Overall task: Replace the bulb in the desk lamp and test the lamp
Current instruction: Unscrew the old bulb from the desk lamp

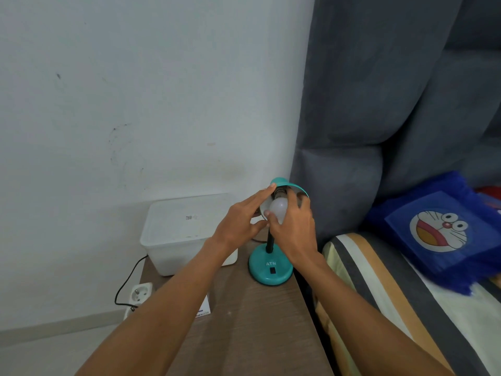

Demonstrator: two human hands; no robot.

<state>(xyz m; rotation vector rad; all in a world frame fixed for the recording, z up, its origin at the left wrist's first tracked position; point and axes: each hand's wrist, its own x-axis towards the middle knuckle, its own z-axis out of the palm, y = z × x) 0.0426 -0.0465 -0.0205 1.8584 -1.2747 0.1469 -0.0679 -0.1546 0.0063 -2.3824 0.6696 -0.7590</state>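
A teal desk lamp stands on the brown bedside table [252,321], its round base [270,268] with a black switch facing me and its shade [287,184] tilted toward me. A white bulb [279,208] sits at the socket inside the shade, unlit. My right hand [294,229] wraps its fingers around the bulb. My left hand [244,218] rests on the left rim of the shade, fingers stretched along it.
A white plastic box [179,232] stands at the table's back left. A white card [204,308] lies on the left edge. A power strip [138,294] and black cord [127,278] lie on the floor. The bed with a blue cushion [439,229] is close on the right.
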